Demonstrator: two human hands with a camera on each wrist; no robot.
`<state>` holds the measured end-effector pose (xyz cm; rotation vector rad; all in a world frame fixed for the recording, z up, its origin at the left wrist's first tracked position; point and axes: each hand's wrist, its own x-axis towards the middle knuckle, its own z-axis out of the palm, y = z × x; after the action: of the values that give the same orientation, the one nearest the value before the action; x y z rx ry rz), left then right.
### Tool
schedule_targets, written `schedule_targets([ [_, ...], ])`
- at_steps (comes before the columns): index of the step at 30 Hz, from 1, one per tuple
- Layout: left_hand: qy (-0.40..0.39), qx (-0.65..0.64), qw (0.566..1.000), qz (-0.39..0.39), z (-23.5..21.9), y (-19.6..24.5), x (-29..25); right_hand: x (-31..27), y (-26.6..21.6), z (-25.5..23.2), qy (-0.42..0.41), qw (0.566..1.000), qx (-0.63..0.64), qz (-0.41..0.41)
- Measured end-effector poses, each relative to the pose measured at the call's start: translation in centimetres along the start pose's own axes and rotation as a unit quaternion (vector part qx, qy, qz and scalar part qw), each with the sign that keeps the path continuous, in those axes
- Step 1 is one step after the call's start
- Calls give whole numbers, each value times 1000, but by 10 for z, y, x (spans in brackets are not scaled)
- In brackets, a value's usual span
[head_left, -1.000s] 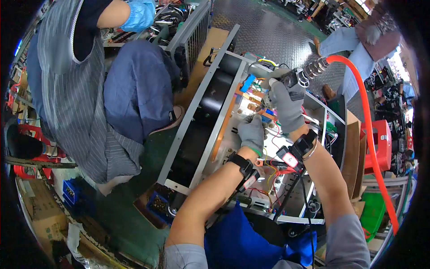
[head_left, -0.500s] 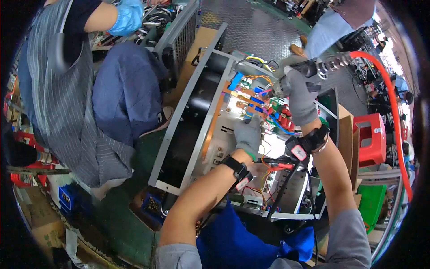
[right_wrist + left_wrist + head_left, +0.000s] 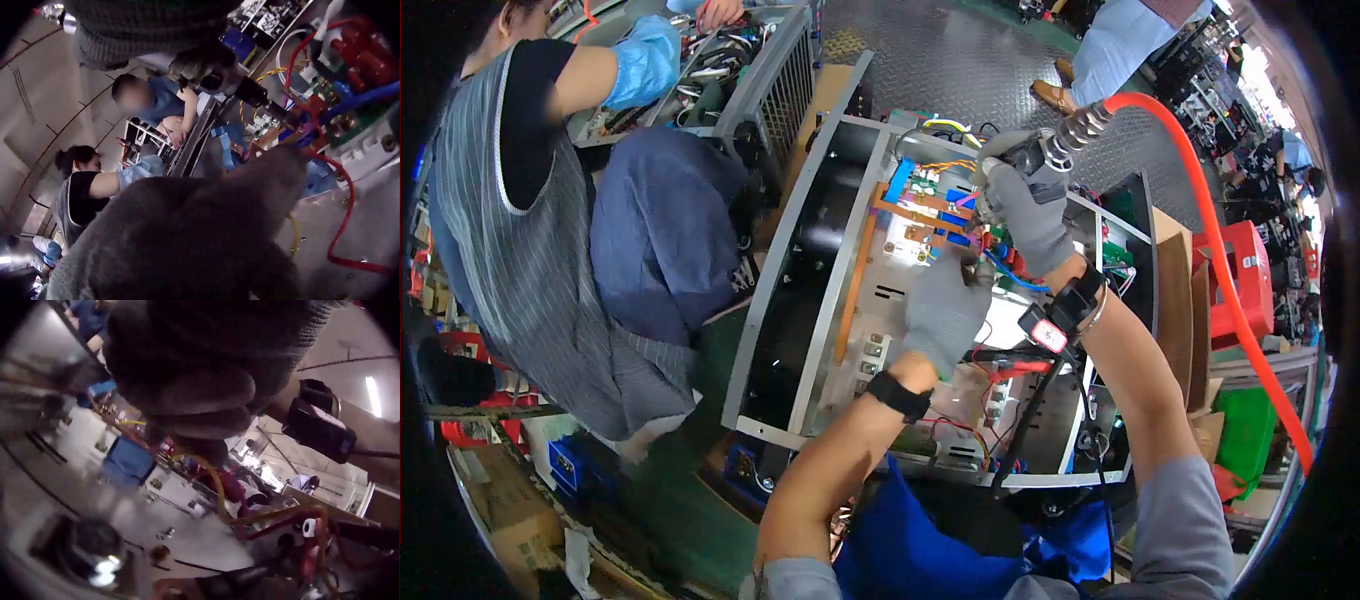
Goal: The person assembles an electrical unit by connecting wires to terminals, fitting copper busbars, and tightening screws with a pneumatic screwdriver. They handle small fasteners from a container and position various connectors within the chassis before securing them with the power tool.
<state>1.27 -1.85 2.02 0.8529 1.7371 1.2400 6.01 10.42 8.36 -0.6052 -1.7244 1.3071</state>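
Right hand [image 3: 1030, 215] grasps driver [image 3: 1032, 157] over metal chassis's [image 3: 772, 432] far half; left hand [image 3: 945, 310] inside its edges, finger grasp unclear (some open floor leftward).

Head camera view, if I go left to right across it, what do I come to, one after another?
Striped apron, long copper bar, left hand, right hand, cardboard, red stool.

The person wore knitted grey gloves [image 3: 1030, 205] — the left with a green cuff edge [image 3: 945, 372] — and black wrist straps [image 3: 900, 397]. A white-and-red label [image 3: 1048, 335] marked the right wrist's device. One grey sleeve [image 3: 1180, 520] showed at four o'clock.
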Motion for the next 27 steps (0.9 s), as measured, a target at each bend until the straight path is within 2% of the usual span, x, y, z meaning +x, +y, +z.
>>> schedule_targets([
  [1, -41, -121, 990, -59, 5, -2, 4, 1, 3, -1, 7, 1000, 1, -14],
  [2, -114, -230, 953, -159, 9, -5, 12, 1, 6, 1, 12, 1000, 2, -25],
  [5, -66, -246, 952, -169, 40, -19, 35, 3, 8, 3, 12, 1000, -3, -18],
  [6, -27, -285, 940, -187, 45, -18, 39, 2, 10, 3, 16, 1000, 7, -26],
  [9, -16, -265, 957, -114, 54, -22, 40, 7, 9, 2, 34, 999, 5, -28],
  [10, 6, -296, 948, -121, 59, -23, 42, 6, 8, 2, 40, 999, -3, -20],
  [13, 20, -280, 957, -78, 67, -31, 44, 5, 4, 1, 22, 1000, -3, 6],
  [17, 7, -254, 966, -52, 65, -35, 45, 9, 16, -4, -4, 1000, -9, -25],
  [19, 11, -209, 977, -35, 65, -35, 48, 8, 24, -4, 15, 1000, -13, -10],
  [24, 1, -236, 970, -54, 66, -34, 44, 3, 9, 1, 6, 999, 47, 25],
  [27, 8, -234, 972, -35, 64, -36, 46, 4, 6, 0, -3, 1000, -18, 19],
])
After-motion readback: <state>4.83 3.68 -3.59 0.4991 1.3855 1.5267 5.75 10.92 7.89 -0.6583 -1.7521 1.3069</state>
